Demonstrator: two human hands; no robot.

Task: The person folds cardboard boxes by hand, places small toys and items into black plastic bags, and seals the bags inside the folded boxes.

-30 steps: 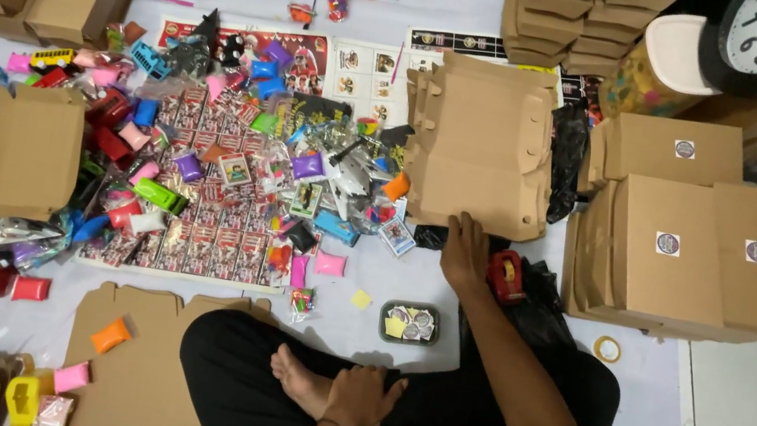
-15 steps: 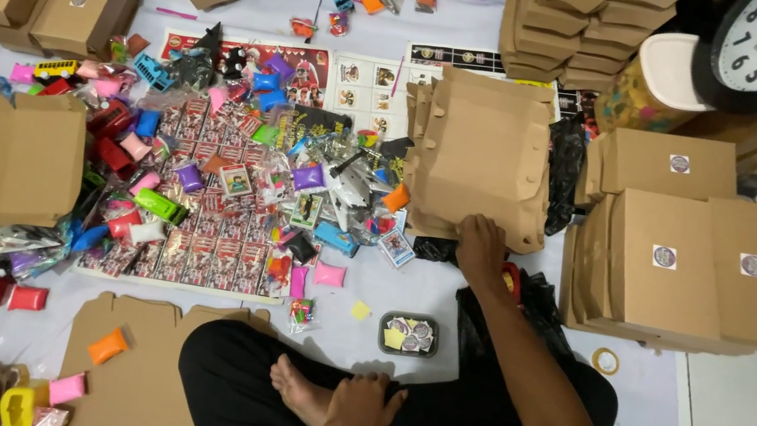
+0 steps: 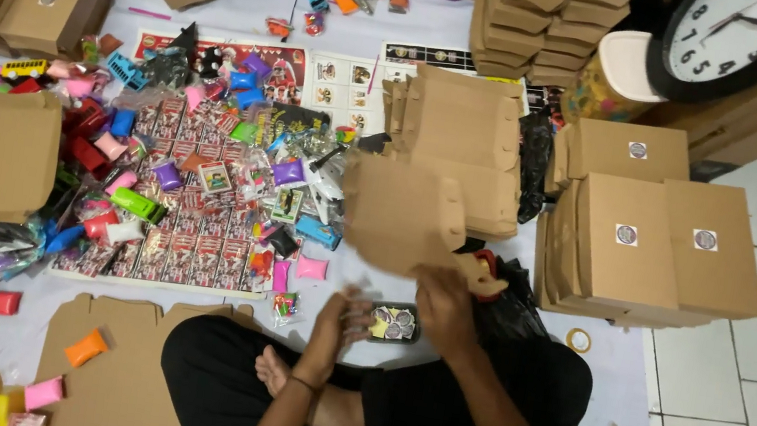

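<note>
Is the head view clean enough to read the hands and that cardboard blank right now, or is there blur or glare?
Head view: even indoor light, no strong glare; left hand is smeared by motion blur, right hand slightly soft, gripping the flat cardboard blank, which reads clearly; the wide lens bends edges, as at the wall clock; small toys are sharp but too tiny for detail.

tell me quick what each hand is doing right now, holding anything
Left hand: blurred, fingers partly open, holds nothing that shows.
Right hand: closed on the lower edge of a flat cardboard box blank, lifted off the stack.
</note>
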